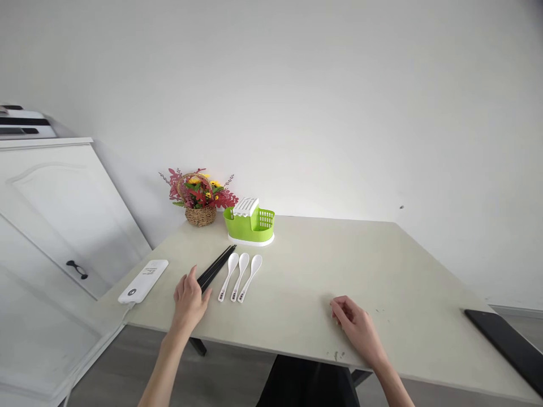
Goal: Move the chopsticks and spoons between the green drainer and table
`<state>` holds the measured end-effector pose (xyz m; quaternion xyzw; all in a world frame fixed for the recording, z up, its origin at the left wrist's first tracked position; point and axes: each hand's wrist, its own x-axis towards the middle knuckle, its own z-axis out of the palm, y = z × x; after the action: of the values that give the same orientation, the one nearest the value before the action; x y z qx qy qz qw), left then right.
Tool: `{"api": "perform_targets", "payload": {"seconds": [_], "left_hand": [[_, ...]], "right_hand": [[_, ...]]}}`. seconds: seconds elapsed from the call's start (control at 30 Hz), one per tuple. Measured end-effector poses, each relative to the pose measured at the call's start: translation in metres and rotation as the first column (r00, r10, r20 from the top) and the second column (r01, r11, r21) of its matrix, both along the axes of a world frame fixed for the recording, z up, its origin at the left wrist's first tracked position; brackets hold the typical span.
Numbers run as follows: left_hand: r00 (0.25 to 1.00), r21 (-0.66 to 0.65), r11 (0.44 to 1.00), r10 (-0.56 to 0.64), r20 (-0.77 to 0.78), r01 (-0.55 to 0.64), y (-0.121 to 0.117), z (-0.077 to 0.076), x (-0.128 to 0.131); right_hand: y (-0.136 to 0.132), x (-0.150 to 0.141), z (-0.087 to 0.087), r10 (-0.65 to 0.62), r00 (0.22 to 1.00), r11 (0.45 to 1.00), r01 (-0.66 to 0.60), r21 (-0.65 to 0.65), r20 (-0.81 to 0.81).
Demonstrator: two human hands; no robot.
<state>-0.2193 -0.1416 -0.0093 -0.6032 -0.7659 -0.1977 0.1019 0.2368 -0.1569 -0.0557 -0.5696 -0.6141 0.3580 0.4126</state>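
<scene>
My left hand (189, 299) is at the near end of a bundle of black chopsticks (217, 267) lying slantwise on the table. Its thumb and index finger are apart, one on each side of the bundle; the near ends are partly hidden by the hand. Just right of the chopsticks lie three white spoons, a left spoon (228, 277), a middle spoon (240, 277) and a right spoon (250, 278), bowls pointing away from me. My right hand (354, 327) rests on the table with curled fingers and nothing visible in it.
Behind the spoons stands a green utensil basket (246, 229) with a white slatted top and base. A wicker basket of flowers (201, 216) is beside it. A white power bank (144, 281) with a cable lies left; a black flat object (504, 345) lies at the right edge. A white cabinet (55, 226) stands left.
</scene>
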Motion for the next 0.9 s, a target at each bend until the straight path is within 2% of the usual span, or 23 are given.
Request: {"api": "perform_targets", "payload": {"seconds": [0.1,0.2,0.33,0.47,0.7,0.9], "left_hand": [[0.993,-0.203,0.979,-0.037,-0.111,0.014,0.009,0.02,-0.004],[0.985,-0.391,0.92,-0.051,-0.165,-0.018,0.018,0.042,-0.002],[0.968,-0.505,0.86,-0.064,-0.243,-0.07,0.028,0.059,0.003],[0.946,-0.514,0.853,-0.086,-0.314,-0.093,0.037,0.058,0.006],[0.937,-0.499,0.855,-0.047,-0.346,-0.141,0.051,0.05,-0.001],[0.936,-0.473,0.869,-0.038,-0.35,-0.142,0.049,0.046,-0.011]], "right_hand": [[0.0,0.0,-0.001,0.001,1.0,1.0,-0.001,-0.007,0.0],[0.001,0.0,-0.001,-0.003,1.0,1.0,0.003,-0.003,-0.001],[0.002,0.0,-0.001,0.005,1.0,1.0,-0.005,0.006,-0.009],[0.002,0.0,-0.002,-0.001,1.0,1.0,0.001,-0.004,-0.014],[0.002,0.0,-0.001,0.0,1.0,1.0,0.0,-0.008,-0.021],[0.001,0.0,0.003,0.006,1.0,1.0,-0.006,-0.009,-0.017]]}}
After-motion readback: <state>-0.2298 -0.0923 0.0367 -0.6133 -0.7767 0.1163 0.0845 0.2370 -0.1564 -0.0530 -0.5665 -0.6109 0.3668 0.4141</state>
